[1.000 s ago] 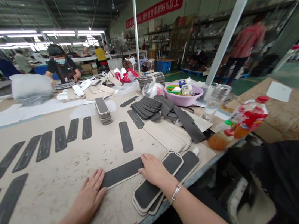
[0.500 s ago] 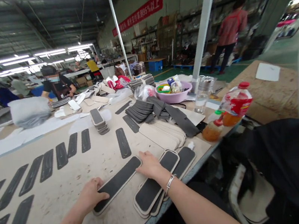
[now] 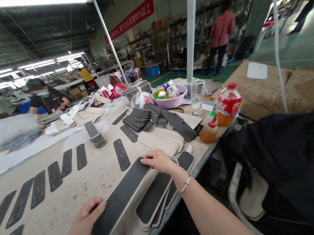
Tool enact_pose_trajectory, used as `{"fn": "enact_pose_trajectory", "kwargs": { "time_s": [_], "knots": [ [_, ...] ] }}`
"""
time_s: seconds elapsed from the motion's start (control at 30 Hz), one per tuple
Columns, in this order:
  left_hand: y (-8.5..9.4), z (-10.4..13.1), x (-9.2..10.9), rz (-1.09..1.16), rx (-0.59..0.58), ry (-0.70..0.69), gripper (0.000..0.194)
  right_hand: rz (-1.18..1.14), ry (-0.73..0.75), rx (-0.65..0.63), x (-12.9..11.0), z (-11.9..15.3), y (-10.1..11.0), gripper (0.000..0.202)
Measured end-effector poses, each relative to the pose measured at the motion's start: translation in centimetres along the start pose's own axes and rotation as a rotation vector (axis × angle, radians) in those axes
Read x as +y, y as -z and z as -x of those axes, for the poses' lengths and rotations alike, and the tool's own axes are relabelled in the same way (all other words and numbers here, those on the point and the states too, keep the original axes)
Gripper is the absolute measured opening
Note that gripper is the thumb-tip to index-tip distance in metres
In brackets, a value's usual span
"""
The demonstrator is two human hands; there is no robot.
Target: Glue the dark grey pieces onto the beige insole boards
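A long dark grey panel with a pale rim and rounded corners (image 3: 120, 196) is held between my hands, raised and tilted above the table. My left hand (image 3: 85, 220) pinches its near-left end, thumb on top. At the far-right end, my right hand (image 3: 159, 161) grips the edge between thumb and fingers. Beneath my right wrist lies an overlapping stack of similar panels (image 3: 151, 202) at the table edge. Beyond my hands, a single dark strip with shiny streaks (image 3: 121, 155) lies flat. Further dark strips (image 3: 37, 189) lie in a slanted row to the left.
Pale backing pieces (image 3: 160, 140) fan out beside a pile of dark strips (image 3: 137, 118). Behind them stand a lilac basin (image 3: 170, 101), a clear jar (image 3: 197, 99), a small bottle of amber liquid (image 3: 208, 133) and a red-labelled bottle (image 3: 228, 104). A co-worker (image 3: 46, 97) sits across the table.
Both hands have lifted the panel off the table and tilted it. The view has swung to the right, so the surroundings appear shifted left.
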State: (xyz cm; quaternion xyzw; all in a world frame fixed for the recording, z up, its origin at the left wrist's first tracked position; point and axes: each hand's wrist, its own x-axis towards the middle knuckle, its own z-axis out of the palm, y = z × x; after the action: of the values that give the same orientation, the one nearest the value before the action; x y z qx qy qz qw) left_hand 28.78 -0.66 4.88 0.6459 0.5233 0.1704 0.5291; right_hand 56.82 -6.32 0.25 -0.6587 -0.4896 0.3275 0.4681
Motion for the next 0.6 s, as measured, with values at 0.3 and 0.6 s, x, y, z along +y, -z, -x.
{"fn": "enact_pose_trajectory", "kwargs": {
  "time_s": [0.3,0.6],
  "knots": [
    [-9.1,-1.3,-0.1,-0.429,-0.118,-0.153,0.024,0.586,-0.299,0.171,2.0,1.5,5.2,0.031],
    [-6.3,-7.7,0.1,-0.941,0.100,-0.436,0.032,0.848,-0.360,0.433,3.4,-0.2,3.8,0.038]
  ]
}}
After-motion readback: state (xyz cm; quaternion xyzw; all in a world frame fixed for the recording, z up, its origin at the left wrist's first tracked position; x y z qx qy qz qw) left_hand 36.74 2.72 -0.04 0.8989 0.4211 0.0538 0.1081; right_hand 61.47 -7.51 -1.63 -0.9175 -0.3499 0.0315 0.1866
